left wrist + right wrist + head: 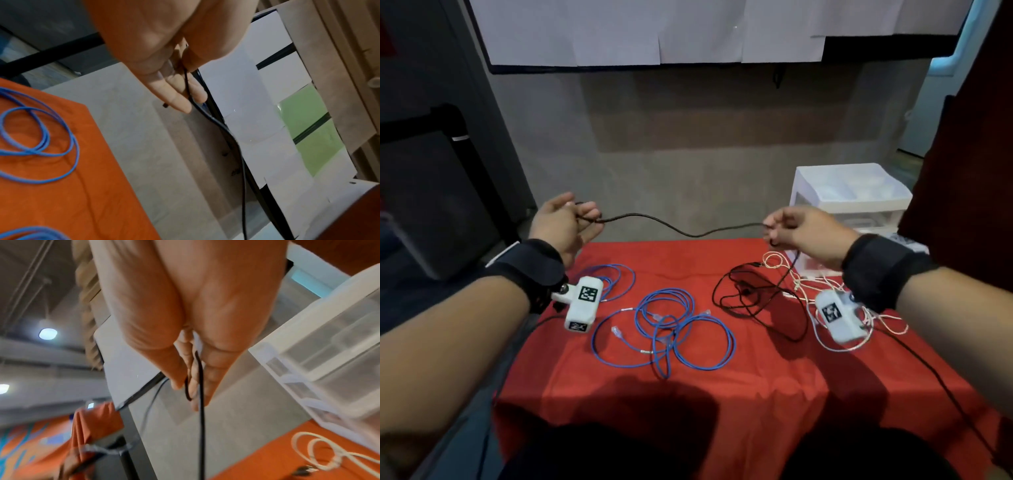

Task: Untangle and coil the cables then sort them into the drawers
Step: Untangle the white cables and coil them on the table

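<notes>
Above the red table [774,394], a black cable [681,233] is held up between two hands. One end is pinched in the left hand [566,222], with the thumb pressed on it and the other fingers loose. Further along, the cable is pinched in the curled fingers of the right hand [801,234]. Between the hands it sags a little. From the right hand the rest drops down to a loose black heap on the cloth, close beside a thin white cable [825,284]. Whether the black and white ones are knotted together cannot be told.

Blue cables [664,329] are spread in big loops in the middle of the table, well apart from the hands. A white drawer box [849,202] is seen at the far right corner. Its drawers look closed.

The black cable is judged to be light, thin and bendy. It will flop and curl by itself, and it may slip through fingers that are held too loosely. It is best held near the end with one hand, while loops are laid into that hand by the other. It should not be pulled hard, because the heap could be drawn into a tight knot. The plug end should be handled gently.
</notes>
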Demonstrator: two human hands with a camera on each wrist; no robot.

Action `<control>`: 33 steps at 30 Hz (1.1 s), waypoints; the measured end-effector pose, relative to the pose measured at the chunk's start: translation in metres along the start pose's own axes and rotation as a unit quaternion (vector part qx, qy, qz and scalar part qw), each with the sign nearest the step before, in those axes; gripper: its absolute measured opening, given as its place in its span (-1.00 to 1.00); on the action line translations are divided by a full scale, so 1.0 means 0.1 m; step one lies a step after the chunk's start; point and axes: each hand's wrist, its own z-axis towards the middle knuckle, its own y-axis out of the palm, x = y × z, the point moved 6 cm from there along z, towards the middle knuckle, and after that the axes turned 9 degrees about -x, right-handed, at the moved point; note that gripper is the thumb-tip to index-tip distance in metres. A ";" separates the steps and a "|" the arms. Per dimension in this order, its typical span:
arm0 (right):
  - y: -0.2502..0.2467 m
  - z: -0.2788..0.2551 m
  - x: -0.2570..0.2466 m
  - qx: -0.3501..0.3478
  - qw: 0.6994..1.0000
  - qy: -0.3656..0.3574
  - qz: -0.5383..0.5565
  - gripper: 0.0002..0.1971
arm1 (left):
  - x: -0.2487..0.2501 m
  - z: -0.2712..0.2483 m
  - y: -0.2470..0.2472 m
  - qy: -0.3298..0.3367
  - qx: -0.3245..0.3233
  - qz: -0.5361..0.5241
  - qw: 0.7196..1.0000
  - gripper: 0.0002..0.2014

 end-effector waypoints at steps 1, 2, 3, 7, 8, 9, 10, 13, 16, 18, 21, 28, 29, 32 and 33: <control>-0.03 0.04 -0.10 0.002 0.999 -0.005 0.050 -0.75 | -0.08 -0.01 0.03 -0.018 0.002 0.002 1.000 -0.72; -0.06 0.10 -0.20 0.008 0.996 -0.011 0.084 -0.71 | -0.18 -0.01 0.06 -0.041 -0.003 0.016 0.999 -0.71; -0.10 0.15 -0.33 0.016 0.995 -0.017 0.101 -0.69 | -0.28 -0.02 0.13 -0.077 -0.025 0.040 0.996 -0.71; -0.30 0.41 -0.94 0.074 0.992 -0.067 0.077 -0.72 | -0.73 -0.32 0.50 -0.294 -0.197 0.241 0.904 -0.68; -0.34 0.46 -1.11 0.087 0.991 -0.081 0.057 -0.73 | -0.76 -0.37 0.59 -0.300 -0.218 0.310 0.875 -0.58; -0.37 0.51 -1.28 0.100 0.990 -0.095 0.038 -0.74 | -0.74 -0.40 0.71 -0.272 -0.232 0.384 0.851 -0.52; -0.39 0.56 -1.42 0.109 0.988 -0.108 0.026 -0.76 | -0.68 -0.40 0.86 -0.219 -0.243 0.454 0.829 -0.48; -0.33 0.67 -1.74 0.100 0.986 -0.129 0.023 -0.81 | -0.43 -0.41 1.39 -0.059 -0.271 0.459 0.844 -0.28; -0.12 0.72 -1.81 0.034 0.992 -0.122 -0.006 -0.86 | -0.09 -0.46 1.88 0.076 -0.279 0.292 0.912 -0.44; 0.03 0.74 -1.71 -0.020 0.992 -0.112 -0.049 -0.82 | 0.06 -0.46 2.07 0.129 -0.278 0.257 0.916 -0.66; 0.13 0.76 -1.51 -0.040 0.987 -0.100 -0.120 -0.83 | 0.01 -0.33 2.17 0.111 -0.288 0.271 0.912 -0.76; -0.18 0.77 -1.05 -0.010 0.935 -0.022 -0.355 -0.86 | -0.31 0.05 1.82 0.127 -0.291 0.418 0.851 -0.72; -0.29 0.76 -1.01 0.021 0.936 -0.009 -0.351 -0.85 | -0.37 0.12 1.71 0.116 -0.282 0.426 0.851 -0.72; -0.53 0.76 -0.92 0.070 0.950 0.012 -0.303 -0.85 | -0.54 0.26 1.43 0.079 -0.275 0.449 0.846 -0.75; -0.53 0.77 -0.89 0.070 0.954 0.024 -0.291 -0.85 | -0.59 0.28 1.41 0.068 -0.279 0.451 0.845 -0.75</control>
